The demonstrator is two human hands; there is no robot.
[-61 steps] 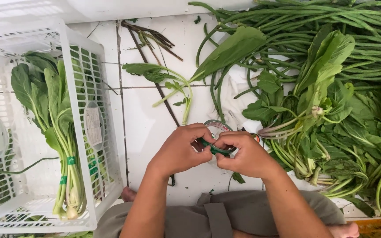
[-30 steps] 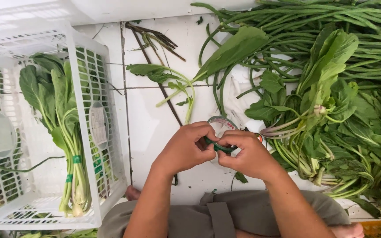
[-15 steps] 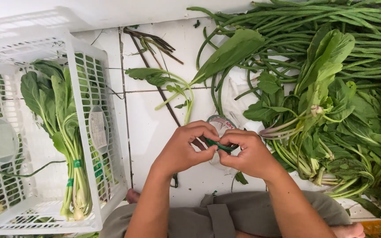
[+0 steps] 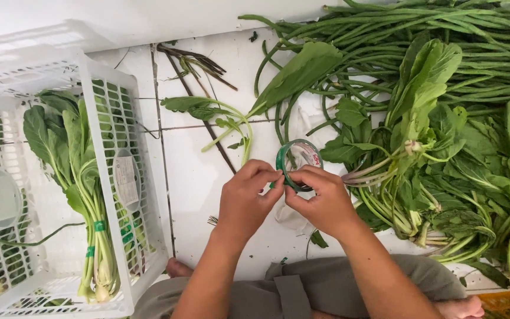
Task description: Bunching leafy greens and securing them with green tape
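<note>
Head view: both hands meet over the white tiled floor [image 4: 196, 177], near centre. Left hand [image 4: 246, 201] pinches the loose end of a green tape roll [image 4: 296, 162]; right hand [image 4: 323, 204], fingers closed, steadies its rim. Leafy greens [image 4: 432, 165] lie right; a tied bundle [image 4: 84, 195] stands in the white crate [image 4: 107, 118] left.

A single head-worn camera looks almost straight down from close above at the white tiled floor [image 4: 202, 177]. The person's own forearms enter from the bottom edge, a white plastic crate [image 4: 98, 147] fills the left side, and piled leafy greens [image 4: 444, 159] fill the right.
</note>
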